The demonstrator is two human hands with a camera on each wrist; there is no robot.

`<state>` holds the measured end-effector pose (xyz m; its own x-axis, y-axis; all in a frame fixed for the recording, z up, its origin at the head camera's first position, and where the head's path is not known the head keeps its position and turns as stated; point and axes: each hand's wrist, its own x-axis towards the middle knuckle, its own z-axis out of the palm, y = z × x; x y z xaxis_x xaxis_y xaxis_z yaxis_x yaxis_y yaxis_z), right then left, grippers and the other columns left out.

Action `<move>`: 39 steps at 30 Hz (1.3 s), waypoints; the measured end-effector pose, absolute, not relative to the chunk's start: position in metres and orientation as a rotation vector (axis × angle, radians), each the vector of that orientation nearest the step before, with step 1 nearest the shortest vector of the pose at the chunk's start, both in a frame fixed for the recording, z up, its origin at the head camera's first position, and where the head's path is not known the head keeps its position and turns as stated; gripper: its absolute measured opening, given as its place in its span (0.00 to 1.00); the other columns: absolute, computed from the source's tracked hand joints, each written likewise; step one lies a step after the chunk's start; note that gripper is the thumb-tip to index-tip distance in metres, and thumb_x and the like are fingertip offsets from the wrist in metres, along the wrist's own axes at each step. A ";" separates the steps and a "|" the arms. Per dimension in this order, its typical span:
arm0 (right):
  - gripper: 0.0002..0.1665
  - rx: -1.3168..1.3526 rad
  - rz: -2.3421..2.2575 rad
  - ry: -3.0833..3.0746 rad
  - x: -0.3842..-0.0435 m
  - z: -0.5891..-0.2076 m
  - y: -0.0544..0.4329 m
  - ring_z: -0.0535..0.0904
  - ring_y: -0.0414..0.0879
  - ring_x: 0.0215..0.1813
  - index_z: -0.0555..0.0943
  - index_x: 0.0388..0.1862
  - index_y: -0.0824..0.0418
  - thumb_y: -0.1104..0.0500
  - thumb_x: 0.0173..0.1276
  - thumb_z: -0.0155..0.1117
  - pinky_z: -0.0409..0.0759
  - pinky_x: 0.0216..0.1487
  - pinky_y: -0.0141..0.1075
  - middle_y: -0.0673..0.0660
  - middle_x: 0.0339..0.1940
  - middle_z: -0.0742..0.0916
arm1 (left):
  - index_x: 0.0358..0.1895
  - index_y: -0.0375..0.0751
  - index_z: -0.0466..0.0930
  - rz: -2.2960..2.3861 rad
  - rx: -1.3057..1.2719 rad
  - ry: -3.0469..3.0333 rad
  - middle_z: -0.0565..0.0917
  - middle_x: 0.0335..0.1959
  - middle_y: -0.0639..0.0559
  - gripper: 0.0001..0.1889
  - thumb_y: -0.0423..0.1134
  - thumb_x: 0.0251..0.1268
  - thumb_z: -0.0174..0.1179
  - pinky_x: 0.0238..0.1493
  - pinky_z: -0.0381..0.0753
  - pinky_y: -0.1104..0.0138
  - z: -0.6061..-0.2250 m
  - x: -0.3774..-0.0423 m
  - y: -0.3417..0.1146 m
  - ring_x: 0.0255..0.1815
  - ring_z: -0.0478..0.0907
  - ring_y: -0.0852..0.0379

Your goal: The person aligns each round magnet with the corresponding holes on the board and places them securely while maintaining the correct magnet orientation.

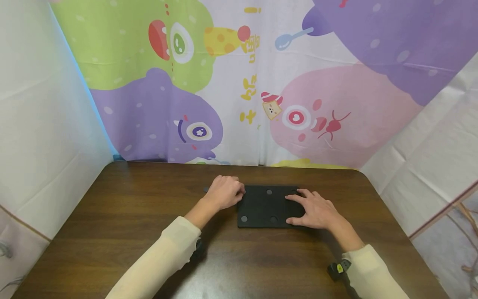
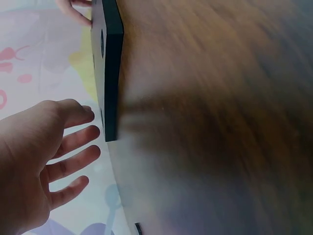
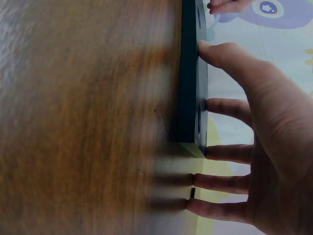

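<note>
The black board (image 1: 257, 204) seems stiff, fairly light, best steadied at its right end beneath the spread right hand (image 1: 315, 210), left hand (image 1: 225, 192) relaxed.

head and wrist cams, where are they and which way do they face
Head: head-worn, facing forward and down at the black board, table and cartoon backdrop; left hand, right hand and sleeves show.
Left wrist: worn there, facing across left hand toward board's left end; right hand partly shows.
Right wrist: worn there, facing across right hand toward board's right end; left hand partly shows.
Both wrist views share board and hands.
</note>
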<state>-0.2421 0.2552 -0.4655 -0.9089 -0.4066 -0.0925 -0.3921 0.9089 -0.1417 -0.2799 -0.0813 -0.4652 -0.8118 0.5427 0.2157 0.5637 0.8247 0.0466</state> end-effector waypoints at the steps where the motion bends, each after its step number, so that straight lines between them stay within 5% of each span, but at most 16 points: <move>1: 0.50 -0.620 -0.182 2.951 -0.242 -0.466 0.255 0.79 0.71 0.75 0.78 0.83 0.42 0.24 0.67 0.75 0.87 0.50 0.69 0.67 0.86 0.76 | 0.47 0.52 0.98 -0.158 -0.862 -2.812 0.96 0.46 0.53 0.05 0.42 0.75 0.75 0.46 0.88 0.51 -0.465 -0.279 -0.082 0.47 0.93 0.49; 39: 0.50 -0.630 -0.182 2.955 -0.242 -0.465 0.255 0.79 0.72 0.75 0.78 0.83 0.42 0.24 0.67 0.76 0.87 0.51 0.70 0.68 0.86 0.76 | 0.38 0.56 0.96 -0.105 -0.843 -2.691 0.92 0.35 0.56 0.02 0.41 0.68 0.77 0.39 0.83 0.54 -0.461 -0.262 -0.120 0.39 0.92 0.51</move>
